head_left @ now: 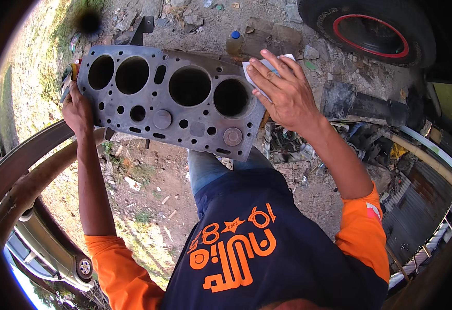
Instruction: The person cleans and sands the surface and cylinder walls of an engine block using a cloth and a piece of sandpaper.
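From where I stand, the engine block (172, 106) lies between the person's two hands, its flat face turned up, with four large bores running in a row from the left hand towards the right one. The right hand (290, 98) is spread, fingers stretched out and palm down, over a pale sheet (247, 74) at the block's far right corner. Part of the sheet pokes out just left of the fingertips; whether it is pressed hard or merely lying there, I can't tell. The left hand (78, 111) is at the block's opposite end, thumb up, just below a small yellow-and-red item (71, 72). Its fingers are hidden, so I can't say whether they grip that item or the block's edge.

I'd judge the step in hand to be rubbing the face with the sheet, the left hand perhaps bracing its end. The next move calls for even pressure under flat right fingers, and for care at the bore rim just left of them, where the sheet could catch.

Beyond the right fingertips stands a blue-capped bottle (233, 44); farther off, up and to the right of that hand, is a red-rimmed wheel (371, 36).
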A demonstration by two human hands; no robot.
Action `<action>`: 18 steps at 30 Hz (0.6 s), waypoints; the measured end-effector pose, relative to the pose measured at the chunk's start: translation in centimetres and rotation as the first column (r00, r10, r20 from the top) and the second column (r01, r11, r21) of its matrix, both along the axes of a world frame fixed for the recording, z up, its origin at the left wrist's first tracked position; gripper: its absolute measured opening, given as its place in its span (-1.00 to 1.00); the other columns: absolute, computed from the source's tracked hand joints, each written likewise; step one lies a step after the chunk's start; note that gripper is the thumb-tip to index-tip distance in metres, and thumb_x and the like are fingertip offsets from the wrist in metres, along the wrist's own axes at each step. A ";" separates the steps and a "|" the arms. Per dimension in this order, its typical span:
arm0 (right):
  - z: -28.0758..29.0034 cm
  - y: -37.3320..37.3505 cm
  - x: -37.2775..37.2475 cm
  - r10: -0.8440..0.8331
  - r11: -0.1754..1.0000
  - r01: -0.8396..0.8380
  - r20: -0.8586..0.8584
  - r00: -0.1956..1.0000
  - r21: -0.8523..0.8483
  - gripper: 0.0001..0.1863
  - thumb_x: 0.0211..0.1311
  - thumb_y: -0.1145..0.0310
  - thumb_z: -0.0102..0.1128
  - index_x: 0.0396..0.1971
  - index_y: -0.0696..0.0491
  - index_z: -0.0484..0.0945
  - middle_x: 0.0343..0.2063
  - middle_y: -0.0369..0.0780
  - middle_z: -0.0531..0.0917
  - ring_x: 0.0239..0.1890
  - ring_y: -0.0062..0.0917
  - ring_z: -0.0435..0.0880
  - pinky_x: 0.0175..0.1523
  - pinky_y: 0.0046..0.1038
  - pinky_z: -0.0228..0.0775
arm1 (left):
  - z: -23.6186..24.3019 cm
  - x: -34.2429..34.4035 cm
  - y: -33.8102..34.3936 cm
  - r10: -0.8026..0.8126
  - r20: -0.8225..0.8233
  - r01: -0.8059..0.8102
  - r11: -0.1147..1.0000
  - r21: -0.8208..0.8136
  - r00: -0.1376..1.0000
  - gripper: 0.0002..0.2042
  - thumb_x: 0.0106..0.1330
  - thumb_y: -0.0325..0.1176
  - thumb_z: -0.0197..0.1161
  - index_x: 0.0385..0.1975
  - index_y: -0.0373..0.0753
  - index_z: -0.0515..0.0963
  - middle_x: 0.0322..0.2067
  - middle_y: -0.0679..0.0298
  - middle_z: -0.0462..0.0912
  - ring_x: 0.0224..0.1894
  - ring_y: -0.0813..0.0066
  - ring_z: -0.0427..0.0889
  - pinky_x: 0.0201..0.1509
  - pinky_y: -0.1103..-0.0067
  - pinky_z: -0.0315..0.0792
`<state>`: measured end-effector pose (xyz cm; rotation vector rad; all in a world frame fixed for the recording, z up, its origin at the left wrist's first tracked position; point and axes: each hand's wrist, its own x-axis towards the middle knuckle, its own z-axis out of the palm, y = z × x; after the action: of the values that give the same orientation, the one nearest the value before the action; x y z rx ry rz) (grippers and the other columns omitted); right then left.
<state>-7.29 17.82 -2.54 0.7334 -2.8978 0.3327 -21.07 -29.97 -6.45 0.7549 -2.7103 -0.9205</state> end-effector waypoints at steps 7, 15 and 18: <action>-0.4 1.2 2.3 -0.003 1.000 0.004 0.060 0.998 -0.029 -0.52 0.43 0.23 0.38 0.29 0.04 0.67 0.37 -0.20 0.65 0.52 -0.26 0.44 0.57 -0.08 0.18 | 0.1 0.1 0.1 -0.002 -0.028 0.001 1.000 -0.027 1.000 -0.33 0.55 0.22 0.07 -0.05 -0.40 0.77 -0.24 -0.07 0.82 -0.17 0.06 0.75 0.07 0.30 0.53; 1.2 3.7 -1.2 -0.137 0.759 0.272 0.263 0.955 -0.592 -0.62 0.65 0.33 0.12 0.30 0.15 0.63 0.26 -0.07 0.72 0.31 -0.17 0.71 0.42 -0.20 0.47 | 0.2 0.0 0.2 0.023 -0.002 -0.024 0.999 -0.036 1.000 -0.31 0.51 0.25 0.10 -0.04 -0.39 0.77 -0.23 -0.07 0.82 -0.15 0.06 0.75 0.08 0.29 0.54; 1.6 3.3 0.6 -0.024 0.883 0.134 0.242 0.970 -0.451 -0.59 0.55 0.41 0.20 0.32 0.11 0.62 0.29 -0.12 0.70 0.38 -0.22 0.63 0.47 -0.14 0.39 | 0.5 0.1 0.5 0.041 0.015 -0.040 0.997 -0.064 0.999 -0.31 0.51 0.25 0.12 -0.03 -0.41 0.77 -0.24 -0.07 0.82 -0.16 0.07 0.76 0.06 0.30 0.54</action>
<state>-6.72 21.13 -0.89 0.5169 -2.8528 1.1231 -20.99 -29.51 -5.99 0.8051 -2.7130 -0.8185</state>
